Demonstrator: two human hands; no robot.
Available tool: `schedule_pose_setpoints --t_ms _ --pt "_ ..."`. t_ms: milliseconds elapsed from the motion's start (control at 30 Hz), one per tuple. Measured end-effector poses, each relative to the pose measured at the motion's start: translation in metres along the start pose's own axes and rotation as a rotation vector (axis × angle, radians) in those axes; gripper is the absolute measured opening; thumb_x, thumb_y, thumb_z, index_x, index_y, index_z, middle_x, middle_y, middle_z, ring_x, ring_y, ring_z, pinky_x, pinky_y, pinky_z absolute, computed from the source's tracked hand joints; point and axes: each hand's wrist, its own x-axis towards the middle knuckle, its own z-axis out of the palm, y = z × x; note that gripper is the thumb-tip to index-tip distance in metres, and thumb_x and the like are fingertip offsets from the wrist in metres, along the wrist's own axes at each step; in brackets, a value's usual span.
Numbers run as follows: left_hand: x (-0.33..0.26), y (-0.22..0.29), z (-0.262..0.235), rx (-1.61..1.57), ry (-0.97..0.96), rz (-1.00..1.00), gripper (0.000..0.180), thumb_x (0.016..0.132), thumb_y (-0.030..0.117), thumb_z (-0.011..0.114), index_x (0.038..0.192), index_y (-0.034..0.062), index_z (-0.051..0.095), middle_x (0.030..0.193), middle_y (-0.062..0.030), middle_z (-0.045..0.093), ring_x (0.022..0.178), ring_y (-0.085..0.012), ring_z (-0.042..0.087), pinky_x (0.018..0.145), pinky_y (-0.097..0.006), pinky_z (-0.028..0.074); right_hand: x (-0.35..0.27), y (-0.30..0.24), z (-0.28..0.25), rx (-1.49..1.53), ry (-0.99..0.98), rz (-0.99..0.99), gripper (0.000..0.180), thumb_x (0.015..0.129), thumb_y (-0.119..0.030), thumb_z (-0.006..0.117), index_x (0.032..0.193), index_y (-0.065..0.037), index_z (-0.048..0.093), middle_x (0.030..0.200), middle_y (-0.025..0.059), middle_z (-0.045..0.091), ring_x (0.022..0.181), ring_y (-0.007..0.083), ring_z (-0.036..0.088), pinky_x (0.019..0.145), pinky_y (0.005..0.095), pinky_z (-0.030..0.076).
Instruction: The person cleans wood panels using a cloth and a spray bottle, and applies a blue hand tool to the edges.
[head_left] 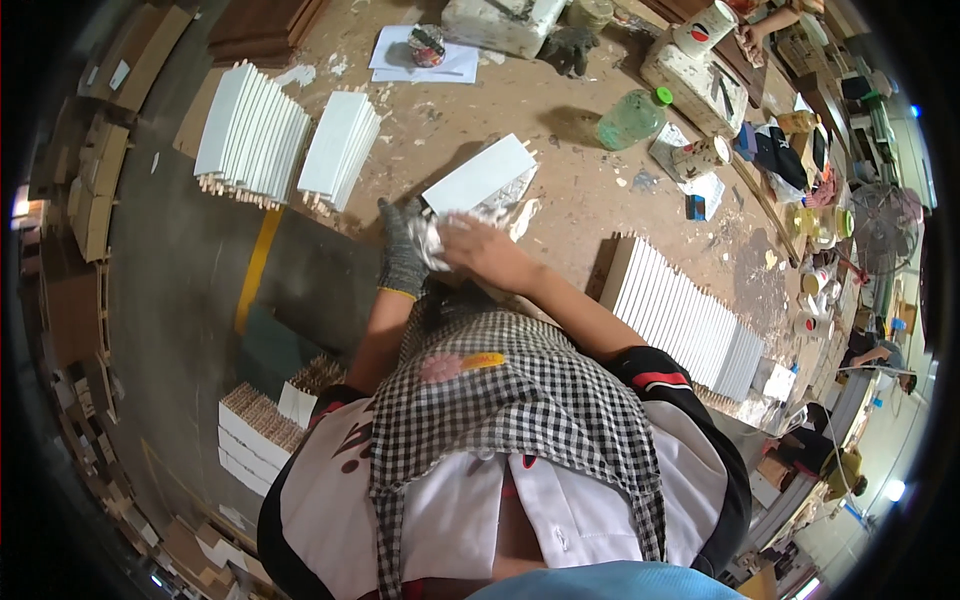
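A worker at a dusty wooden bench (600, 215) bent over a white rectangular panel (478, 175) near its front edge, the panel's long axis running from the hands up and to the right, toward the far side of the bench. The left hand (402, 250), in a grey knitted glove with a yellow cuff, rested against the panel's near end with fingers curled, apparently steadying it. The bare right hand (480, 248) pressed down on a crumpled pale cloth or paper (500, 212) lying against the panel, fingers bent around the wad; how tightly could not be told. Finished-looking white panels stood on edge in rows: two stacks (285, 140) toward the bench's left edge and a longer row (690, 320) by the right front, seemingly kept apart from the piece in hand. A green plastic bottle (632, 118) lay further back.
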Motion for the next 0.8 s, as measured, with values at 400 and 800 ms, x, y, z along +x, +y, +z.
schedule_pose_setpoints --t_ms 400,800 --pt "-0.033 -0.027 0.004 1.453 -0.039 0.754 0.031 0.094 0.015 0.060 0.120 -0.0022 0.058 0.110 -0.0185 0.066 0.097 -0.0282 0.064 0.085 -0.040 0.052 0.035 0.021 -0.045 0.040 0.316 0.331 0.026 0.087 -0.035 0.065 0.092 -0.010 0.065 0.087 0.0083 0.060 0.091 0.0265 0.059 0.098 0.0462 0.041" --pt "-0.038 0.007 0.020 1.310 0.044 0.645 0.033 0.091 0.019 0.067 0.110 -0.0068 0.059 0.091 -0.0139 0.066 0.079 -0.0211 0.064 0.071 -0.036 0.054 -0.083 0.161 -0.071 0.415 0.615 1.203 0.045 0.096 -0.049 0.052 0.097 -0.007 0.068 0.101 0.0202 0.067 0.089 0.0419 0.063 0.085 0.0447 0.049"
